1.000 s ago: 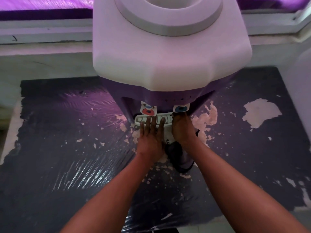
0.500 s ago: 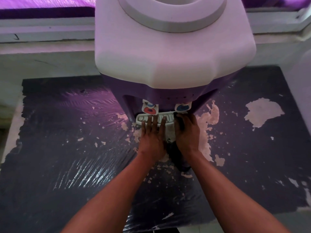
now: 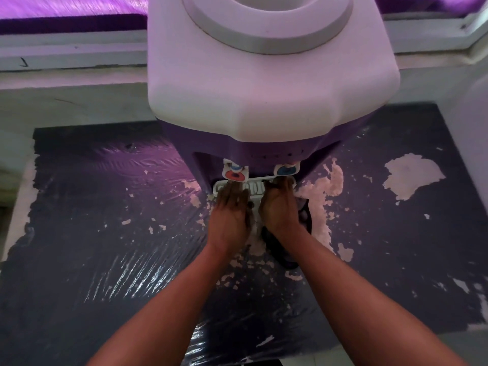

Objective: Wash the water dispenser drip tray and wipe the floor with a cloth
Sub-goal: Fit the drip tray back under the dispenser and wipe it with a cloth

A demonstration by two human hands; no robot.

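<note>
The water dispenser (image 3: 264,88) has a white top and a purple body, with a red tap (image 3: 235,173) and a blue tap (image 3: 286,169). Below the taps sits the white slotted drip tray (image 3: 254,188). My left hand (image 3: 231,215) lies on the tray's left part with its fingers straight. At the tray's right end, my right hand (image 3: 280,207) has its fingertips bent onto it under the blue tap. A dark cloth (image 3: 286,253) lies on the surface beneath my right wrist, partly hidden.
The dispenser stands on a dark, glossy, plastic-covered surface (image 3: 118,247) with peeled pale patches (image 3: 412,175). A pale ledge and window frame (image 3: 66,62) run behind it. A whitish object (image 3: 479,122) shows at the right edge.
My right hand's fingers, spread flat half a second ago, now bend at the tray's right end. My left hand stays on the tray. The cloth has not moved.
</note>
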